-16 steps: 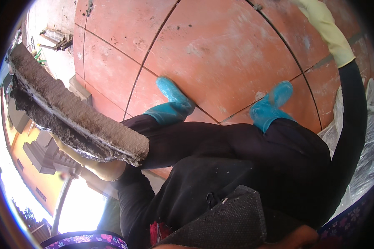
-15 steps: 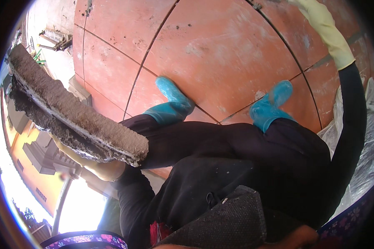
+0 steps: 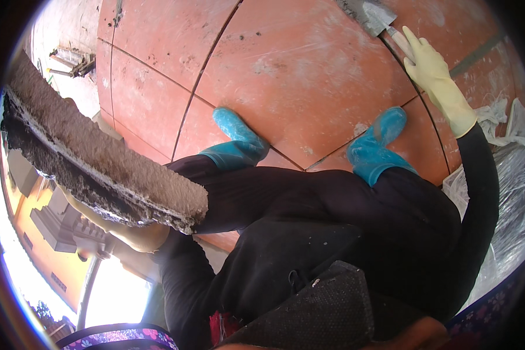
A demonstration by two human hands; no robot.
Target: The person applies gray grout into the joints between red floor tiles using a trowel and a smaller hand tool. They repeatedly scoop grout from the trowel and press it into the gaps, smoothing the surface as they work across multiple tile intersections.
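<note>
My right hand (image 3: 434, 73), in a pale yellow rubber glove, grips the handle of a trowel (image 3: 399, 42) at the upper right. The trowel's grey-smeared metal blade is low over the orange floor tiles, partly cut off by the top edge; whether it touches them I cannot tell. On the left, my left hand (image 3: 125, 230), also gloved, is under a long board caked with grey-brown mortar (image 3: 108, 151) and holds it up at a slant. Its fingers are hidden behind the board. The board's far end runs out toward the left rim.
Large orange tiles (image 3: 309, 76) with dark open joints cover the floor, with crumbs of mortar on them. My teal rubber boots (image 3: 242, 140) stand on the tiles. Clear plastic sheeting (image 3: 507, 192) lies at the right. Grey blocks and tools (image 3: 76, 61) sit at the far left.
My right hand has come down and inward from the upper right edge, bringing the trowel into view. The mortar-caked board has shifted slightly left.
</note>
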